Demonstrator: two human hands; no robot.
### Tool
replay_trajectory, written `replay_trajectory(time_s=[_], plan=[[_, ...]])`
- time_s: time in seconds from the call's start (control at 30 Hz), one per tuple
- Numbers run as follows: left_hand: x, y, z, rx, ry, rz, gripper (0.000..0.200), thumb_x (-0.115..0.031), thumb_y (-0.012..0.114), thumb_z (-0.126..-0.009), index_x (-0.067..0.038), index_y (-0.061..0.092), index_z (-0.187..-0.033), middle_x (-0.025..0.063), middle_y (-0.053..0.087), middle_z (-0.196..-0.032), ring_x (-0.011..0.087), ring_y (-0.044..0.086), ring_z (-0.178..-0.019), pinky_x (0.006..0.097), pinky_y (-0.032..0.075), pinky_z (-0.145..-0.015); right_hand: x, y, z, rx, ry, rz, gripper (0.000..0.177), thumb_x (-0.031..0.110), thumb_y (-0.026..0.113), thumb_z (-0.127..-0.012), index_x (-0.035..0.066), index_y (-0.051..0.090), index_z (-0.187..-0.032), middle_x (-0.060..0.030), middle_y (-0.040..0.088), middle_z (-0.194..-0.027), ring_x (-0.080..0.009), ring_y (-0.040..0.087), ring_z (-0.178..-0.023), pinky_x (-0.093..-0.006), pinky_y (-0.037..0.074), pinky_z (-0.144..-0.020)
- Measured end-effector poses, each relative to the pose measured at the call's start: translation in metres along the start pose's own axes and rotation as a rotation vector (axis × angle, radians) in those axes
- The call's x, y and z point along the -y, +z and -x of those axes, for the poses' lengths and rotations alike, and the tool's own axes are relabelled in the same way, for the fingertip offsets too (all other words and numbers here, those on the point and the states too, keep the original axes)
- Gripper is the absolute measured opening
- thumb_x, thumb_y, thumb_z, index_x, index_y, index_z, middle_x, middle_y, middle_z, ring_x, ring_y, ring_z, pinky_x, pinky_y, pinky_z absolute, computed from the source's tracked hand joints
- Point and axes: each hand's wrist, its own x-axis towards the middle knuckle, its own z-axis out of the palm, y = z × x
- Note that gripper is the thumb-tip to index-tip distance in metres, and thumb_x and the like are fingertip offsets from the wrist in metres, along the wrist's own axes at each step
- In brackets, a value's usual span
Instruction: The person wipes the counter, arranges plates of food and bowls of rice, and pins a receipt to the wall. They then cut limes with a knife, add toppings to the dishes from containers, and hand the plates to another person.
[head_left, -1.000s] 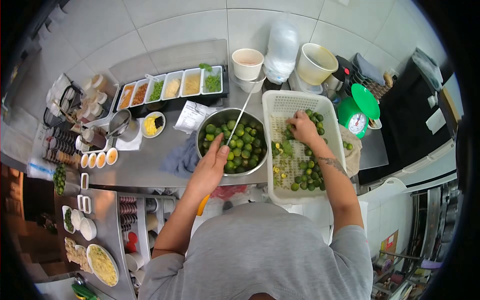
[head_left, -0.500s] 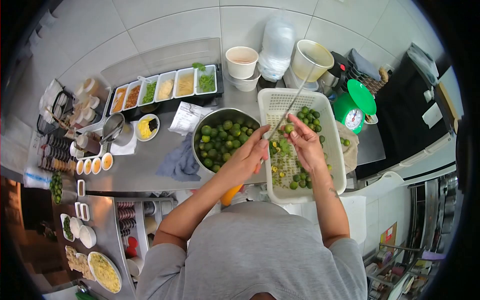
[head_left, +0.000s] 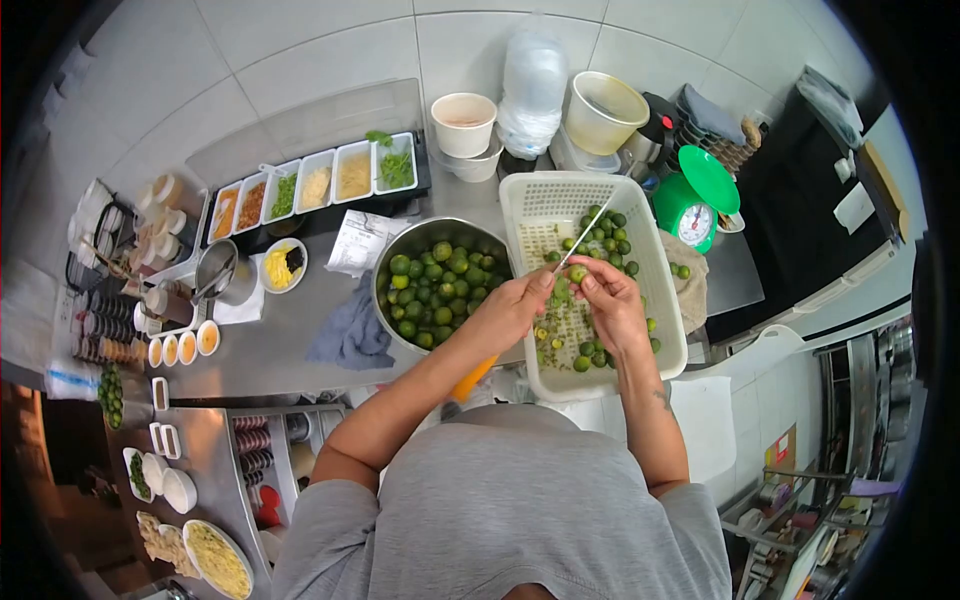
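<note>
My left hand (head_left: 514, 308) is closed round the handle end of a knife (head_left: 583, 236), whose blade points up and to the right. A small green lime (head_left: 577, 273) is pinched in the fingers of my right hand (head_left: 616, 305), close against the blade. Both hands are above a white perforated basket (head_left: 673, 318) that holds several limes and small cut bits. To the left, a round steel bowl (head_left: 378, 290) is filled with green limes (head_left: 440, 285).
Left of the bowl lie a blue cloth (head_left: 357, 330) and a paper slip (head_left: 364, 240). A topping tray (head_left: 316, 181) sits behind. A green scale (head_left: 697, 215) and beige cloth (head_left: 690, 290) are right of the basket; tubs (head_left: 605, 112) stand at the back.
The knife's blade has tilted further to the right and now lies beside the lime. My hands are closer together. The whole view has shifted slightly.
</note>
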Motion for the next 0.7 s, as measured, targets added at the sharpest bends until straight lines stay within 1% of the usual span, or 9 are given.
replay_trajectory(time_s=[0.03,0.2,0.23,0.3,0.37,0.47,0.57,0.63,0.7], plan=[[0.003,0.0,0.001,0.006,0.001,-0.027,0.058,-0.053,0.032,-0.097,-0.013,0.04,-0.138,0.0036,0.049,-0.083,0.0089,0.05,-0.062,0.024,0.039,-0.051,-0.001,-0.003,-0.001,-0.01,-0.002,0.018,0.026,0.003,0.061,-0.086,-0.003,0.06,-0.112,-0.0056,0.064,-0.091,-0.0116,0.056,-0.078,-0.0242,0.045,-0.072],[0.022,0.014,0.006,-0.11,0.294,-0.232,0.056,-0.047,0.032,-0.099,-0.016,0.027,-0.145,0.0048,0.048,-0.084,0.0093,0.049,-0.064,0.0236,0.04,-0.054,-0.005,-0.013,-0.005,-0.078,-0.031,0.108,0.027,0.005,0.06,-0.087,-0.003,0.06,-0.113,-0.0037,0.063,-0.088,-0.0104,0.055,-0.076,-0.0237,0.044,-0.07],[0.024,0.016,0.006,-0.119,0.312,-0.245,0.056,-0.046,0.031,-0.099,-0.018,0.024,-0.146,0.0045,0.048,-0.084,0.0095,0.048,-0.063,0.0237,0.04,-0.054,-0.004,-0.011,-0.004,-0.058,-0.027,0.163,0.026,0.006,0.06,-0.088,-0.003,0.06,-0.112,-0.0036,0.063,-0.088,-0.0104,0.055,-0.076,-0.0237,0.044,-0.07],[0.023,0.015,0.01,-0.052,0.201,-0.169,0.055,-0.045,0.032,-0.099,-0.018,0.023,-0.147,0.0067,0.051,-0.086,0.0134,0.051,-0.069,0.0266,0.042,-0.062,0.0,-0.008,-0.001,-0.013,-0.018,0.274,0.026,0.007,0.06,-0.088,-0.003,0.06,-0.112,-0.0036,0.063,-0.089,-0.0104,0.056,-0.076,-0.0236,0.045,-0.071],[-0.012,0.004,0.022,0.098,-0.056,0.006,0.055,-0.044,0.033,-0.099,-0.016,0.026,-0.146,0.0113,0.057,-0.089,0.0206,0.056,-0.082,0.0322,0.046,-0.078,0.0,-0.007,0.0,0.04,0.006,0.269,0.025,0.007,0.059,-0.089,-0.003,0.061,-0.111,-0.0042,0.064,-0.091,-0.0105,0.056,-0.077,-0.0237,0.045,-0.071],[-0.019,0.001,0.026,0.102,-0.029,-0.02,0.051,-0.043,0.034,-0.099,-0.019,0.032,-0.144,0.0071,0.05,-0.08,0.0176,0.051,-0.074,0.031,0.045,-0.074,0.003,-0.007,0.002,0.087,0.025,0.233,0.025,0.007,0.058,-0.089,-0.003,0.061,-0.112,-0.0048,0.065,-0.093,-0.0108,0.057,-0.079,-0.024,0.046,-0.072],[-0.014,0.004,0.025,0.016,0.093,-0.121,0.05,-0.044,0.032,-0.099,-0.018,0.036,-0.142,0.0117,0.057,-0.089,0.0223,0.057,-0.081,0.0334,0.046,-0.079,0.006,-0.011,0.008,0.109,0.059,0.116,0.025,0.007,0.057,-0.09,-0.003,0.061,-0.112,-0.0049,0.065,-0.094,-0.0108,0.058,-0.08,-0.024,0.046,-0.072],[-0.009,0.007,0.02,0.032,0.163,-0.15,0.051,-0.045,0.03,-0.099,-0.019,0.033,-0.144,0.005,0.048,-0.082,0.0137,0.048,-0.065,0.0269,0.042,-0.062,0.007,-0.014,0.01,0.108,0.075,0.077,0.025,0.007,0.057,-0.09,-0.003,0.06,-0.113,-0.0049,0.065,-0.093,-0.0107,0.058,-0.079,-0.0237,0.046,-0.071],[-0.008,0.01,0.018,0.049,0.154,-0.15,0.053,-0.044,0.03,-0.099,-0.017,0.03,-0.144,0.0093,0.048,-0.092,0.0182,0.047,-0.074,0.0286,0.04,-0.066,0.007,-0.018,0.011,0.084,0.071,0.097,0.025,0.008,0.056,-0.091,-0.003,0.06,-0.113,-0.0048,0.064,-0.093,-0.0105,0.058,-0.079,-0.0233,0.046,-0.07]])
